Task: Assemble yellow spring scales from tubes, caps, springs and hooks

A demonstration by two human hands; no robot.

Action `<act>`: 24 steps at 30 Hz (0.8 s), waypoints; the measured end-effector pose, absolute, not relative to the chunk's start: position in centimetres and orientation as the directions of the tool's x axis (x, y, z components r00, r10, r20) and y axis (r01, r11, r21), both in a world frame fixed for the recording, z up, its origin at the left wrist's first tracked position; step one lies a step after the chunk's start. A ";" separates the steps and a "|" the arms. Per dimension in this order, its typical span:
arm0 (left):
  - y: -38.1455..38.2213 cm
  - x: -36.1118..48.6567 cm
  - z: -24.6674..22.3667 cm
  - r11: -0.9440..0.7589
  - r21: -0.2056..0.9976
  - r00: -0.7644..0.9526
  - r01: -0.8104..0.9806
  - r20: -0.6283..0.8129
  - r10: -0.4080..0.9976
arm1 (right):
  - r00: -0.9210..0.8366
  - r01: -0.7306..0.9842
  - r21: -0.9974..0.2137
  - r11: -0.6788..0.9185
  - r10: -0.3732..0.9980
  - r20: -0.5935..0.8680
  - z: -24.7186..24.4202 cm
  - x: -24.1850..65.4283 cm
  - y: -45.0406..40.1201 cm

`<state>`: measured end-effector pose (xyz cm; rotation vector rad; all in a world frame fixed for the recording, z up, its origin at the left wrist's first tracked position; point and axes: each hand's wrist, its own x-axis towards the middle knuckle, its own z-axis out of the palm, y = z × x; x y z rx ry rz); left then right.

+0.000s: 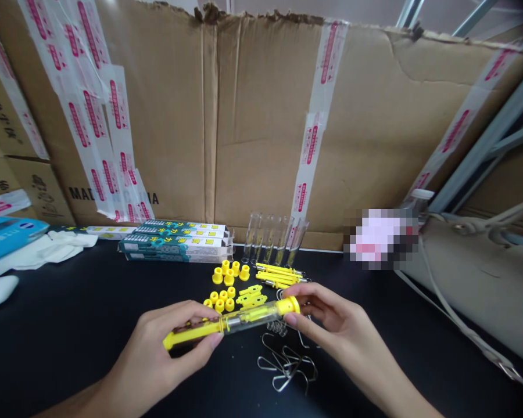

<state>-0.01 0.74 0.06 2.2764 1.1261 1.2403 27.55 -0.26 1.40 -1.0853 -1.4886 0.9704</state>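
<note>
A clear tube (265, 314) with yellow and metal parts inside is held slightly tilted between both hands. My left hand (174, 342) grips the yellow rod (196, 332) that sticks out of its left end. Around the yellow cap (289, 305) on the right end, the thumb and fingers of my right hand (331, 319) are closed. Just behind the tube lie small yellow caps (229, 277), flat yellow pieces (251, 300) and yellow rods with metal springs (281, 275). Bent metal hooks (287, 368) and small coil springs (277, 328) lie in front of and below it.
Several clear tubes (268, 239) stand upright near the cardboard wall (261, 116). Printed narrow boxes (176, 241) are stacked beside them. A blue pack (13, 235) and white tissues (56, 248) lie left; a bag (475, 278) and capped bottle (419, 200) are right.
</note>
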 end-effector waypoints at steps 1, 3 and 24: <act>0.8 0.0 0.1 -0.638 0.594 0.312 0.489 0.564 0.764 | -0.085 0.137 -0.954 0.267 0.963 0.257 1.5 27.5 -0.3; 0.8 0.1 0.0 -0.632 0.605 0.320 0.483 0.550 0.771 | -0.100 0.115 -0.955 0.272 0.960 0.261 1.6 27.3 -0.6; 0.6 -0.2 -0.3 -0.597 0.653 0.421 0.467 0.430 0.799 | -0.178 -0.047 -0.954 0.298 0.937 0.301 1.0 26.2 -1.2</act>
